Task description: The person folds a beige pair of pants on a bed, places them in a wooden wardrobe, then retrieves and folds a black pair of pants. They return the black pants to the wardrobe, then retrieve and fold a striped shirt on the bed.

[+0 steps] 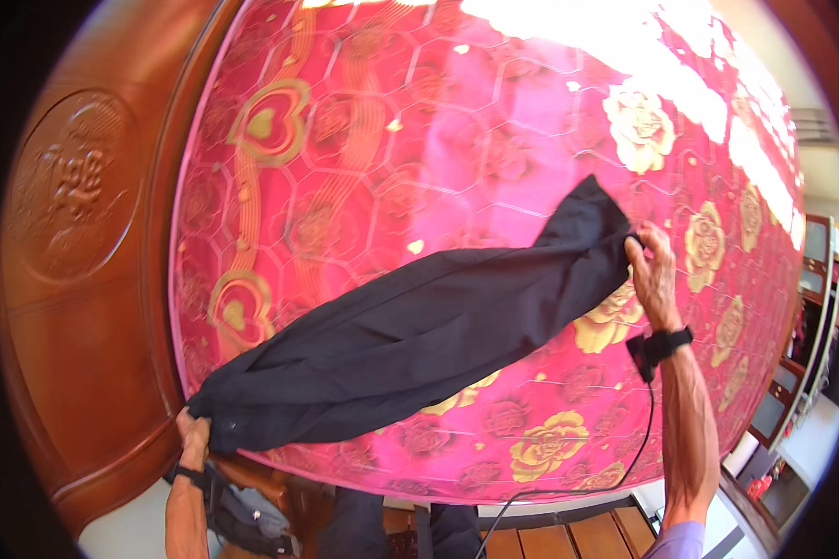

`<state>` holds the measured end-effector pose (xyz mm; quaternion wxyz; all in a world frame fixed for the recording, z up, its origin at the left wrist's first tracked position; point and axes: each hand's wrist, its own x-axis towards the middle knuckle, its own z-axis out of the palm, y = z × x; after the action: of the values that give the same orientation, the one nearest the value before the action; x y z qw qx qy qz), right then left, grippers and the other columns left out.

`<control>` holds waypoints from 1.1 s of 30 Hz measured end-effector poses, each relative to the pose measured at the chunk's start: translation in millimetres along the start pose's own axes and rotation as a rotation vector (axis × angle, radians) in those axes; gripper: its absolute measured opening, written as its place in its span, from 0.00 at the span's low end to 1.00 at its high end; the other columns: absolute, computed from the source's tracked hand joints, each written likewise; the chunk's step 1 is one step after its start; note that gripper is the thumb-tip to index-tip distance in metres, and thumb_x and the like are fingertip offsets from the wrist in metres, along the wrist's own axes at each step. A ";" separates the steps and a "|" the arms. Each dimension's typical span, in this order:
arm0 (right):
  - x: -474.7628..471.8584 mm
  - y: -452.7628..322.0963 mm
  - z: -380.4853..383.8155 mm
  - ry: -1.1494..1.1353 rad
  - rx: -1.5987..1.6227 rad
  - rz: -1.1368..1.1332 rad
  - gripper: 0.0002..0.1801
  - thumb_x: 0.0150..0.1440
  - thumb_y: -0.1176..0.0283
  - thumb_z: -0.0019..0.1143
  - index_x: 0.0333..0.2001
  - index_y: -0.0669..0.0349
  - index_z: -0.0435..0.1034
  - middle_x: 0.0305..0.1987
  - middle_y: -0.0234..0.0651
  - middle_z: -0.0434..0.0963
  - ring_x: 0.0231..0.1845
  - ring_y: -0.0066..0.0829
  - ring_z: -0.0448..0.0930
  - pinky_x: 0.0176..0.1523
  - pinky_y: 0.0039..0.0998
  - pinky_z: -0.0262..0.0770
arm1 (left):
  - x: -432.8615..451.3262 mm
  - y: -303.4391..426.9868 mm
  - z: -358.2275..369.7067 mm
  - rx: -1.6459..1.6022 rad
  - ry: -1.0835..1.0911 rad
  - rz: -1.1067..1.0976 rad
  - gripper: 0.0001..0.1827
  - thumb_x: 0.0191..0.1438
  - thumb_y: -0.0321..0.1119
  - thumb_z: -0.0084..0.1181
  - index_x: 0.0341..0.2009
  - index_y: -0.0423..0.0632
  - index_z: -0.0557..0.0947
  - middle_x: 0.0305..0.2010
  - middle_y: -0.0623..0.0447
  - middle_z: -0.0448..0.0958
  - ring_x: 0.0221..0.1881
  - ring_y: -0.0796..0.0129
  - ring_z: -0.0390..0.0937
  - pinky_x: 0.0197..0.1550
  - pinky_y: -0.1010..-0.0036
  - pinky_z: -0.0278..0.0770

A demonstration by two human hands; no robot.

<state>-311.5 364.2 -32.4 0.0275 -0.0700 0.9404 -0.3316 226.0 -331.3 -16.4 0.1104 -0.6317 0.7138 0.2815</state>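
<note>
A pair of dark trousers (405, 335) lies stretched diagonally over a pink and red bedspread (363, 175) with gold flowers and hearts. At the lower left, my left hand (194, 434) grips the waist end, where a small button shows. My right hand (650, 262) pinches the edge of the fabric near the other end, thumb and fingers closed on it. Beyond that hand, one end of a leg is folded out at an angle, pointing up. Each wrist wears a black strap; the right one carries a small device (644, 356) with a black cable.
A carved wooden headboard (77, 279) borders the bed on the left. The black cable (566, 492) runs across the bed's near edge. Below the left hand is a dark grey bag (252, 517). Shelves with various items (786, 398) stand at the far right.
</note>
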 end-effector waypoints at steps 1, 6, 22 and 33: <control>12.3 -4.5 12.2 -0.057 -0.064 -0.055 0.13 0.59 0.67 0.62 0.41 0.68 0.75 0.54 0.48 0.73 0.53 0.43 0.76 0.52 0.35 0.73 | -0.5 -2.9 -0.1 0.062 0.088 -0.061 0.25 0.41 0.16 0.56 0.49 0.40 0.81 0.41 0.51 0.81 0.42 0.62 0.79 0.48 0.69 0.77; 13.7 -8.0 47.2 -0.075 -0.216 -0.094 0.09 0.59 0.73 0.59 0.38 0.68 0.71 0.36 0.54 0.73 0.39 0.54 0.76 0.44 0.44 0.71 | 6.7 -14.3 -1.7 0.097 0.094 0.023 0.26 0.39 0.17 0.59 0.48 0.37 0.81 0.40 0.47 0.81 0.44 0.58 0.80 0.49 0.67 0.77; -364.9 68.0 -181.6 0.205 -0.144 0.691 0.12 0.68 0.68 0.51 0.38 0.68 0.72 0.32 0.29 0.74 0.34 0.21 0.71 0.41 0.27 0.70 | -46.8 100.0 -42.1 0.056 -0.336 0.270 0.22 0.42 0.13 0.52 0.45 0.37 0.80 0.38 0.51 0.81 0.38 0.66 0.80 0.43 0.71 0.80; -405.3 117.8 -122.1 -0.234 -0.054 0.736 0.09 0.58 0.75 0.54 0.38 0.72 0.73 0.35 0.32 0.76 0.39 0.25 0.74 0.46 0.30 0.71 | -40.4 81.2 27.0 0.204 0.071 0.412 0.26 0.43 0.25 0.56 0.51 0.39 0.79 0.43 0.38 0.82 0.46 0.55 0.81 0.51 0.66 0.76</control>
<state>63.9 591.4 -9.0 0.2500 0.2342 0.9015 -0.2644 149.5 -279.3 3.6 0.0889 -0.4674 0.8560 0.2020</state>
